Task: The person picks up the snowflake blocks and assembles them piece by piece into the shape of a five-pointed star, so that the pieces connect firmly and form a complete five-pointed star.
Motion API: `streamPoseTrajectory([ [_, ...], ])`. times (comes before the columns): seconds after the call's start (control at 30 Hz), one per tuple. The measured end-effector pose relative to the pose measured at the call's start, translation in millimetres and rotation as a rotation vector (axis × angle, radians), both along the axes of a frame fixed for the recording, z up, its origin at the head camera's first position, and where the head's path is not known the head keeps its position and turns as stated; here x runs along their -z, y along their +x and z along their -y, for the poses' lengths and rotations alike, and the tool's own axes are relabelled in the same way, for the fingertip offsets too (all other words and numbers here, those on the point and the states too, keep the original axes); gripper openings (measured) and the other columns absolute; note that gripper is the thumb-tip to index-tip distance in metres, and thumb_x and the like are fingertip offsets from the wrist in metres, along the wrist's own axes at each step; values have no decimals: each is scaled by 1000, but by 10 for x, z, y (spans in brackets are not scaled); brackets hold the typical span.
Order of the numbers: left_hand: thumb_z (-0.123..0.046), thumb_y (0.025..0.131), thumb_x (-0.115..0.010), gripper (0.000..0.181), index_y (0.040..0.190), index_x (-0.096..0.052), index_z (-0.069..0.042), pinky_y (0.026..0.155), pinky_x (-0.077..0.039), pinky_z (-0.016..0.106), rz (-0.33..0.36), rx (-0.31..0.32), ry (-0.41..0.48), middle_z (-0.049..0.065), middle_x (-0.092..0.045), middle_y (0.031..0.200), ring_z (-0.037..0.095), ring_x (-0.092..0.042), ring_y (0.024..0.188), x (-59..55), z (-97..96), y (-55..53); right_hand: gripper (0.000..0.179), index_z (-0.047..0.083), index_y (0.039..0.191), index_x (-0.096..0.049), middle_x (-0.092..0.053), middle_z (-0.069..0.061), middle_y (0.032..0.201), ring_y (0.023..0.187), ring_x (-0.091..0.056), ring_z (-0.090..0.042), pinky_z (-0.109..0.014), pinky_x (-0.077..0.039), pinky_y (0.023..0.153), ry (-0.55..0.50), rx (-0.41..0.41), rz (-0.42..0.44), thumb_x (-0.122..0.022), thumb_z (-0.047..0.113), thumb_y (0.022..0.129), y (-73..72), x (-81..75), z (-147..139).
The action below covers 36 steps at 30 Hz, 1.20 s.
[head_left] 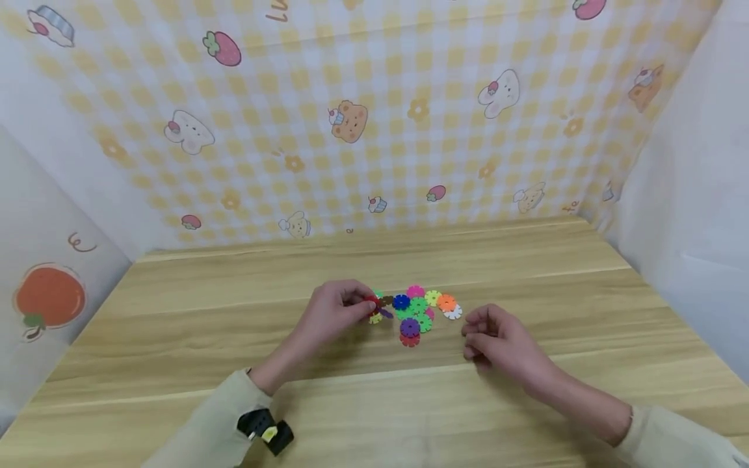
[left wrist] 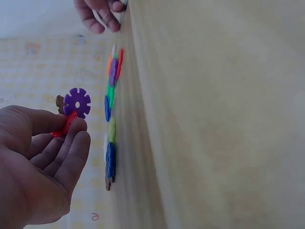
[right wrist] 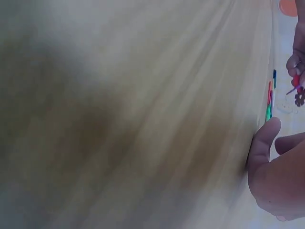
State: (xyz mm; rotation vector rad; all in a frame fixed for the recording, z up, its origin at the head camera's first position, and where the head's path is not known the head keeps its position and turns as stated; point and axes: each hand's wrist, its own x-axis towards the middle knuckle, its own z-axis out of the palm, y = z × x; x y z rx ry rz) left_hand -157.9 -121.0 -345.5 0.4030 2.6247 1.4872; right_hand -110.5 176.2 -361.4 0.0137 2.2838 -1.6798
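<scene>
My left hand [head_left: 339, 312] pinches a red notched plastic disc [left wrist: 61, 129] between thumb and fingers, raised above the table. Joined to that red disc are a purple snowflake disc [left wrist: 84, 102], seen face-on in the left wrist view, and a brown one [left wrist: 59, 103] partly behind it. On the table to the right lies a loose spread of similar discs, among them a blue [head_left: 401, 298], a purple [head_left: 405, 331], a green [head_left: 419, 301] and an orange one [head_left: 446, 298]. Beyond their right end, my right hand [head_left: 506, 348] hovers with loosely bent fingers, holding nothing.
The wooden table [head_left: 374, 416] runs back to a yellow checked cloth [head_left: 386, 143] with cartoon prints. Pale side walls [head_left: 690, 162] stand left and right. Several more discs [left wrist: 111, 162] lie under the left hand. A black watch-like band [head_left: 266, 431] sits at the left sleeve.
</scene>
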Motion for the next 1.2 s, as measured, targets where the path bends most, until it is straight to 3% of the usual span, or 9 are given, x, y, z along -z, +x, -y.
streamPoseTrajectory([
  [0.27, -9, 95, -71, 9, 100, -76, -4, 68, -60, 31, 122, -60, 24, 7, -76, 88, 16, -69, 73, 19, -137, -434, 36, -7, 132, -39, -58, -21, 118, 83, -67, -21, -31, -58, 60, -52, 52, 1, -55, -2, 101, -136, 30, -6],
  [0.43, -8, 95, -71, 11, 101, -77, -1, 67, -61, 32, 133, -77, 11, 12, -76, 89, 19, -68, 72, 21, -202, -614, 41, -6, 136, -34, -56, -21, 123, 82, -68, -17, -32, -60, 60, -92, 77, 18, -55, 2, 102, -233, 55, 13],
  [0.7, -9, 95, -71, 12, 100, -78, 0, 62, -59, 27, 151, -114, -18, 11, -75, 83, 17, -68, 68, 82, -252, -735, 54, -5, 137, -31, -50, -22, 130, 81, -68, -19, -35, -60, 58, -97, 98, 1, -64, 1, 95, -269, 50, 48],
  [0.93, -13, 95, -72, 14, 100, -79, -2, 64, -59, 27, 199, -146, -60, 9, -76, 85, 16, -69, 70, 103, -262, -766, 73, -1, 142, -31, -44, -19, 139, 72, -64, -20, -37, -61, 58, 48, 88, -18, -76, 6, 86, -335, 51, 117],
  [1.2, -17, 95, -72, 17, 101, -80, -3, 66, -58, 26, 206, -177, -143, 9, -76, 87, 15, -70, 70, 57, -293, -801, 73, -1, 143, -31, -46, -21, 132, 66, -63, -20, -38, -60, 53, 158, 51, -70, -78, 5, 87, -426, 55, 131],
])
